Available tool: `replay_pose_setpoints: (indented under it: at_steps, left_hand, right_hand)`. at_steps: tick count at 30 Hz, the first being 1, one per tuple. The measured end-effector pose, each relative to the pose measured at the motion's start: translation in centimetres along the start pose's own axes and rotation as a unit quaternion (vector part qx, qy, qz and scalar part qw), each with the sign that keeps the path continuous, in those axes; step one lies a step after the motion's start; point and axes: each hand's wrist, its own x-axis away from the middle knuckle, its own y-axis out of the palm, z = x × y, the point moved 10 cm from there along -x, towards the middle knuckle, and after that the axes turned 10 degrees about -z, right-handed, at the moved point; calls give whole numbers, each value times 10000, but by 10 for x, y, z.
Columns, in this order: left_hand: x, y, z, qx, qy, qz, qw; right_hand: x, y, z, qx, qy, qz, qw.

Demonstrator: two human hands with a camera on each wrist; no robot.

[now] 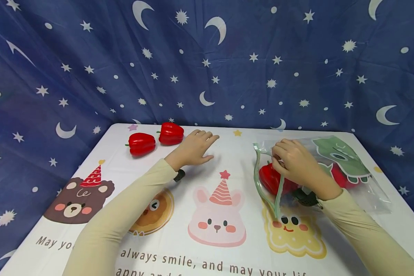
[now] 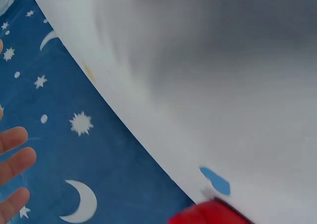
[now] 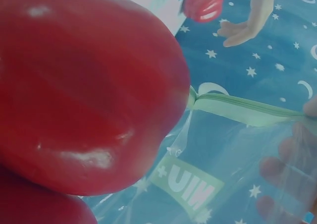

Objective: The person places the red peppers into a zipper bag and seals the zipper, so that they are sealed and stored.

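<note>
The clear zip bag [image 1: 341,149] lies on the right side of the white table [image 1: 234,153], its green-edged mouth facing left. Nearest on the tabletop runs brown lettering [image 1: 172,261]; beyond it are a printed yellow biscuit face [image 1: 293,239], partly under the bag's near corner, a pink rabbit [image 1: 216,232] at the middle and a brown bear [image 1: 77,201] at left. One red pepper [image 1: 270,178] sits just inside the bag's mouth, with more red showing deeper in. Over it, the right hand [image 1: 294,161] pinches the bag's rim with curled fingers. The left hand [image 1: 194,147] is released, fingers loosely extended, left of the bag. Two loose peppers [image 1: 141,144] lie side by side at far left, near that hand. Farthest, a blue curtain [image 1: 179,92] shows white moons and stars.
</note>
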Motion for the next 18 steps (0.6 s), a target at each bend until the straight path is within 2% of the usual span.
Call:
replay_pose_setpoints:
  at_steps: [4,18]
  left_hand:
    - [5,1,-11,44,-26,-80,10000]
    - [24,3,-52,-134,-107,-42,9998]
  right_hand:
    - [0,2,0,-31,-38,24,10000]
    - [0,3,0,-76,-104,66,9999]
